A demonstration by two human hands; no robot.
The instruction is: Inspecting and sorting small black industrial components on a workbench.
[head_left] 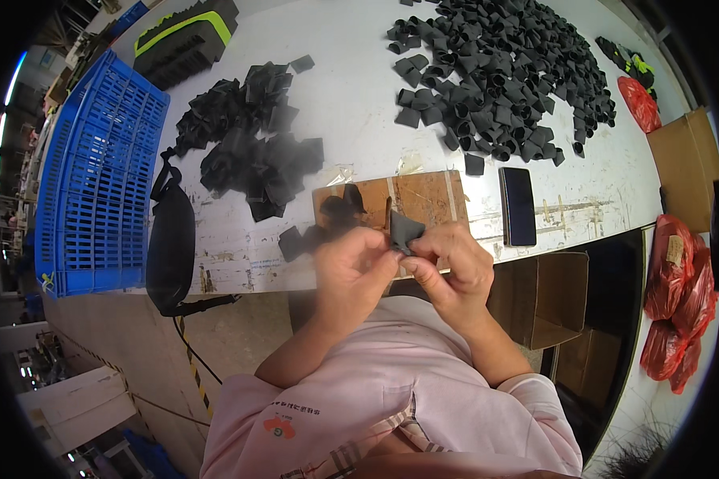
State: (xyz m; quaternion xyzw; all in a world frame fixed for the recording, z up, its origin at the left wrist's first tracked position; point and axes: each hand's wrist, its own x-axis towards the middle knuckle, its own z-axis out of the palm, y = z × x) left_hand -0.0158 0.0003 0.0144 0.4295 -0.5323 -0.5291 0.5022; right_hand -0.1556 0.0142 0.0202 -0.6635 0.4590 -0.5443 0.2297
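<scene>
Between my two hands, over the table's near edge, is a small dark grey fabric piece (406,228), folded to a point. My left hand (355,271) pinches its lower left corner between thumb and fingers. On its right side the thumb and fingers of my right hand (454,263) close on the same piece. Just behind lies a brown board (427,195) with a thin upright peg (388,214) beside the fabric. A few dark pieces (343,206) rest on the board's left part, near my left hand. What my fingertips cover is hidden.
Flat dark pieces (256,152) are heaped at left, rolled tube-like ones (503,80) at back right. A blue crate (104,176) and black pouch (172,239) stand left. A phone (519,206) lies right of the board. Red bags (679,295) and a cardboard box (563,299) are at right.
</scene>
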